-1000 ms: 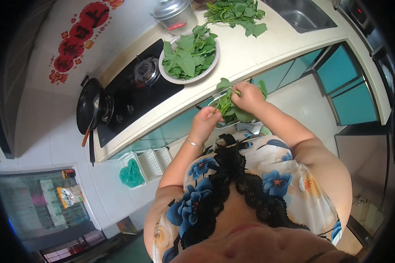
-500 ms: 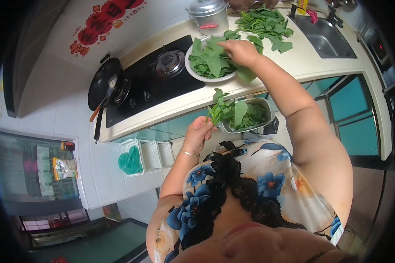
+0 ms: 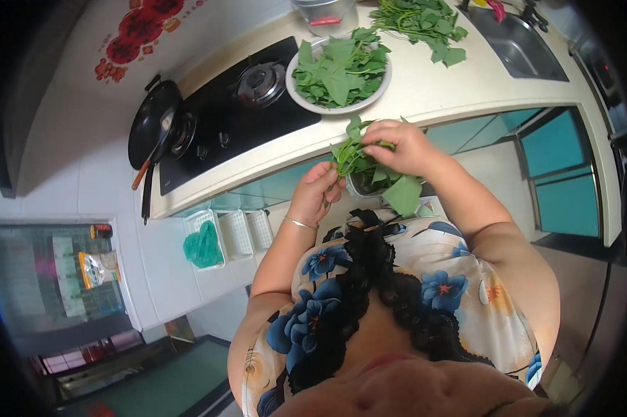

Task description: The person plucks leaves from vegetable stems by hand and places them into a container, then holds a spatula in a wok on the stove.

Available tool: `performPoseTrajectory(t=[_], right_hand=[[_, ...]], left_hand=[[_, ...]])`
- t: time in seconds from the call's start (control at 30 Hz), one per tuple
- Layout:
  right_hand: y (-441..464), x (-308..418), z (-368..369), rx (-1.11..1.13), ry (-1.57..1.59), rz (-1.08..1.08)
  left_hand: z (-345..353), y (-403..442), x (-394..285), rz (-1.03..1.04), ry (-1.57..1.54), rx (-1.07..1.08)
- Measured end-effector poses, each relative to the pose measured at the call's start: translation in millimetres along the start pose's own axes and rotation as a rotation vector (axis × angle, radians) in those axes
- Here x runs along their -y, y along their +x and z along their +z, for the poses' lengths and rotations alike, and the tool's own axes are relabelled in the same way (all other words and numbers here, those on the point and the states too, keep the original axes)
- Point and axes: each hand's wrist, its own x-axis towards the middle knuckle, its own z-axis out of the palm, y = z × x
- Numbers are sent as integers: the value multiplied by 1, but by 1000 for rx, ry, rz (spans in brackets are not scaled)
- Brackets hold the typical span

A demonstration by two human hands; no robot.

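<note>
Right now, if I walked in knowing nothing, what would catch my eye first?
Probably the pale bowl heaped with green leaves, on the counter beside the burner. Just below it, the left hand holds a bunch of leafy stems, with the right hand close against them. Then perhaps the black wok at the stove's far left.

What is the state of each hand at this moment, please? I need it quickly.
Left hand: closed, holding a bunch of leafy greens.
Right hand: closed, also holding leafy greens, just beside the left hand's bunch.
</note>
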Motion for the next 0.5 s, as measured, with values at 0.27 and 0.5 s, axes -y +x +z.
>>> performPoseTrajectory(t=[0.27,0.5], right_hand=[[-30,3,-2,5,-90,77],[-35,9,-9,-106,-133,15]], left_hand=[[16,19,8,-75,-64,117],[26,17,10,29,316,-38]])
